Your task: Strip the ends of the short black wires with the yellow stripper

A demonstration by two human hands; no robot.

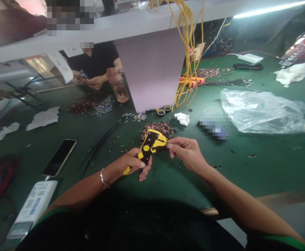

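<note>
A yellow and black wire stripper (147, 148) is in my left hand (135, 162), whose fingers wrap round its handles. The tool's jaws point right, over a heap of short copper-tipped wire pieces (162, 128). At the jaws, my right hand (185, 150) pinches a thin dark wire, its tip at the tool's mouth; most of the wire is hidden by the fingers. Long black wires (100, 143) lie on the green table (194, 188) left of the heap.
Beyond the heap are two tape rolls (164, 111), crumpled tissue (182, 119) and hanging yellow wires (186, 52). A phone (60, 158) and power strip (34, 205) lie left; a plastic bag (267, 111) lies right. Across the table, a person's hands (92, 82) work near a bottle (119, 87).
</note>
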